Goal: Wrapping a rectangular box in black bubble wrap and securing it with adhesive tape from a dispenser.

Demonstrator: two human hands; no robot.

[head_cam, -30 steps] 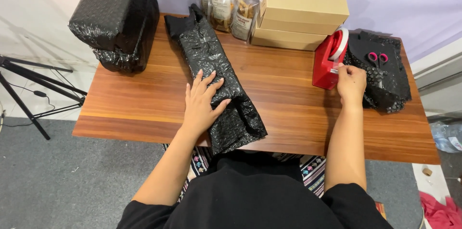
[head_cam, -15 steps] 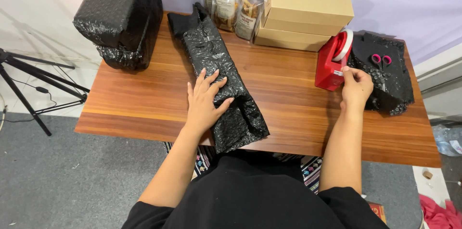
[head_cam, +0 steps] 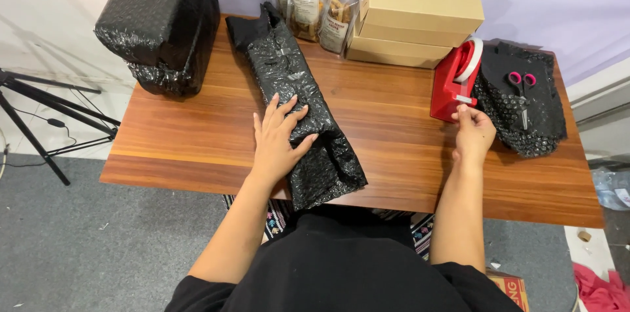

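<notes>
Long black bubble-wrap parcel (head_cam: 298,112), crinkled, overhanging near table (head_cam: 394,128) edge; pinned flat by open left hand (head_cam: 279,140). Right hand (head_cam: 472,131) pinching tape end at red dispenser (head_cam: 454,81). Bare wood between.

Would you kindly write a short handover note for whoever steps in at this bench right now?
Left hand: flat, fingers spread, pressing on the long black bubble-wrap bundle lying lengthwise on the wooden table.
Right hand: fingertips at the front of the red tape dispenser, seemingly pinching the tape end.
Nearby: pink-handled scissors on a pile of black bubble wrap, right; stacked cardboard boxes and snack pouches at the back.
Done: the bundle is rolled up.
Left: no fresh strip is drawn out yet; I cannot tell whether its near end is already taped.
</notes>
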